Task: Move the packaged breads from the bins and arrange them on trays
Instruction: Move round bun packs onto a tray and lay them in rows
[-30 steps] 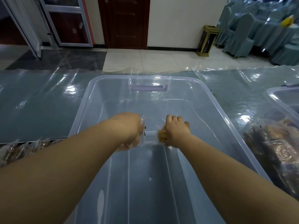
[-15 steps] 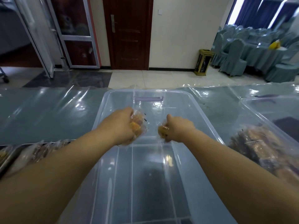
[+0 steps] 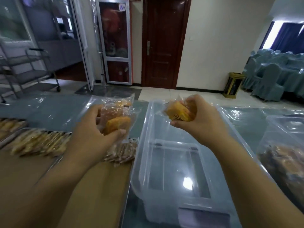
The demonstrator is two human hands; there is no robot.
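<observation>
Left hand point(image 3: 92, 130) gripping a bread pack point(image 3: 116, 116), right hand point(image 3: 200, 122) curling round the second pack point(image 3: 181, 111). Both looking light, squashy, slick-wrapped; gripping the body gently.

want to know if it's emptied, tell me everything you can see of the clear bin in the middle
The clear bin is a see-through plastic tub, rectangular with rounded corners and a thick rim, a pale purple handle at its near end. It stands upright and lidless on the sheet-covered table. Nothing shows inside. The right hand, gripping packaged bread, is held over its far end.
</observation>
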